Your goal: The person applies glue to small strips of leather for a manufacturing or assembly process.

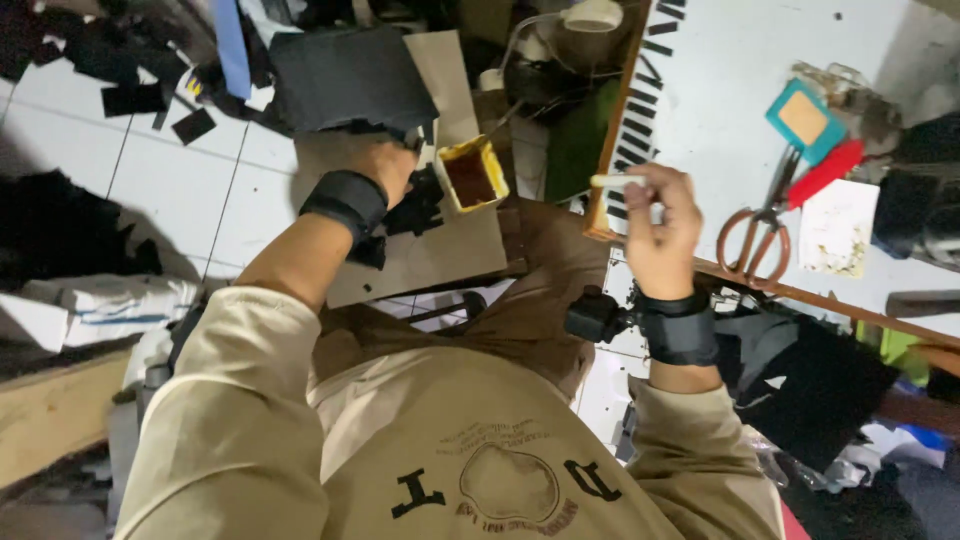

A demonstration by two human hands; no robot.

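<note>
My left hand (388, 165) reaches forward and grips the near edge of a large black sheet (345, 75) lying over a brown cardboard board (440, 250). Small black cut pieces (415, 205) lie just beside that hand. A small yellow tub of dark brown glue (472, 175) stands on the board to the right of it. My right hand (665, 225) is raised and closed around a thin pale stick (612, 181), its tip pointing left toward the tub. Both wrists wear black bands.
A white worktable (760, 60) with a wooden edge and black strips stands at right, carrying orange-handled scissors (760, 230), a red-handled tool (825, 170) and a teal-framed block (803, 118). Black scraps (150, 95) litter the white tiled floor at left. Cloth lies under the table.
</note>
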